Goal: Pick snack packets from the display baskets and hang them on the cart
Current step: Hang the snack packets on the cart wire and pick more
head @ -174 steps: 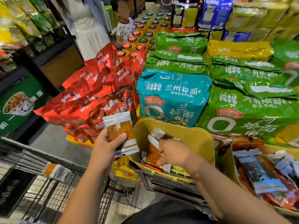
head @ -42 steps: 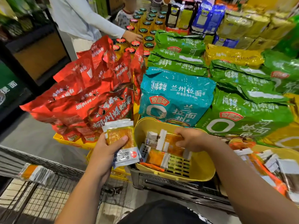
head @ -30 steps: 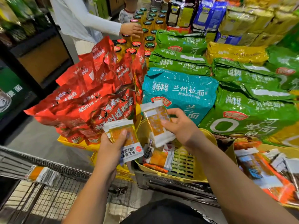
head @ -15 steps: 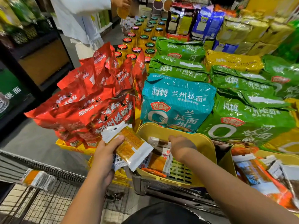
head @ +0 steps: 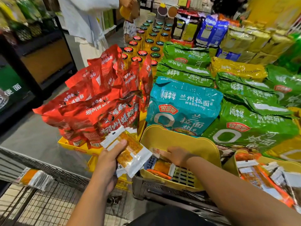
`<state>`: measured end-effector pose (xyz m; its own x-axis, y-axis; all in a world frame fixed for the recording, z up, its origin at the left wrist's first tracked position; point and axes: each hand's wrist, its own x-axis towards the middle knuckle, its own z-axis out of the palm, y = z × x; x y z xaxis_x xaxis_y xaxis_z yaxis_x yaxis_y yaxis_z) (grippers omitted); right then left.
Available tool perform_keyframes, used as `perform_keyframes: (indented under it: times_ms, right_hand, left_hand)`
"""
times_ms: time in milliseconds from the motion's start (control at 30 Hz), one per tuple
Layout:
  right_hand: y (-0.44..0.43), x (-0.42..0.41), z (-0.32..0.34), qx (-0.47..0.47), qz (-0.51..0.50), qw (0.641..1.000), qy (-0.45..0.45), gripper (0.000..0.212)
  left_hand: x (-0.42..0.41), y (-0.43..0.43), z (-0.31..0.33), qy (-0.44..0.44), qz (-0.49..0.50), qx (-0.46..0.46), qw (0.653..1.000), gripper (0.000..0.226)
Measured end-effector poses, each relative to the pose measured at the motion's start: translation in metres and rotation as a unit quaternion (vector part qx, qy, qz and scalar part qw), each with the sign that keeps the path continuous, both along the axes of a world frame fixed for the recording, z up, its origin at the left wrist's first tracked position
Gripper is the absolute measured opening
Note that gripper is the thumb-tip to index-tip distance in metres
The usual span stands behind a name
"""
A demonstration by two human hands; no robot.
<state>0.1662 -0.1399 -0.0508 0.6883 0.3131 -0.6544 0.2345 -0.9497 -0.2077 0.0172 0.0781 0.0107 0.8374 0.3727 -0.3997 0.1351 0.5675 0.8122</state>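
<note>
Snack packets (head: 128, 150), orange with white ends: stack gripped in left hand (head: 107, 162), just left of yellow basket (head: 179, 141). Right hand (head: 177, 154) reaches into basket; I can't tell whether it grips anything.

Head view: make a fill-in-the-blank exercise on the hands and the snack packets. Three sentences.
The left hand grips a stack of snack packets with its ____ pressed on top.
The right hand reaches into a basket whose colour is ____.
Another bunch of packets hangs on the wire cart, on the person's ____ side.
Missing words: thumb; yellow; left.
</note>
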Motion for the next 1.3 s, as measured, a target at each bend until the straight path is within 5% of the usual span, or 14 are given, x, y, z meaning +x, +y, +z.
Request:
perform_keyframes:
  times_ms: [67,400,533,633,800,1000,1100,1167,1300]
  right_hand:
    - [-0.001,-0.001,-0.002,-0.038,0.001,0.999,0.008,0.053]
    - [-0.001,-0.001,0.006,-0.013,-0.029,0.998,0.050,0.078]
    - [-0.005,0.001,0.016,0.065,-0.062,0.993,0.082,0.086]
    - [-0.007,0.003,0.018,0.078,-0.041,0.992,0.088,0.089]
    - [-0.013,0.011,0.033,0.065,0.028,0.997,-0.017,0.037]
    - [-0.042,0.001,0.087,0.167,-0.075,0.979,-0.093,0.031]
    - [-0.050,-0.014,0.104,0.314,-0.150,0.935,-0.071,0.023]
    - [-0.044,-0.025,0.113,0.411,-0.194,0.891,-0.012,0.017]
    - [-0.022,-0.044,0.104,0.422,-0.197,0.884,0.046,0.008]
  left_hand:
    - [-0.002,-0.001,-0.003,0.002,-0.007,0.014,1.000,0.071]
    - [-0.003,-0.011,0.001,-0.001,-0.036,0.008,0.999,0.039]
    - [-0.003,-0.010,0.004,-0.016,-0.086,0.035,0.996,0.078]
    - [-0.005,-0.014,0.008,-0.023,-0.097,0.037,0.994,0.052]
    - [-0.004,-0.018,0.013,-0.025,-0.091,0.043,0.995,0.054]
    - [-0.004,-0.022,0.010,-0.012,-0.041,0.019,0.999,0.065]
    - [-0.004,-0.029,0.010,-0.015,-0.013,0.009,1.000,0.098]
    - [-0.005,-0.032,0.009,-0.014,0.008,0.010,1.000,0.101]
    - [-0.016,-0.037,0.013,-0.002,0.039,0.027,0.999,0.103]
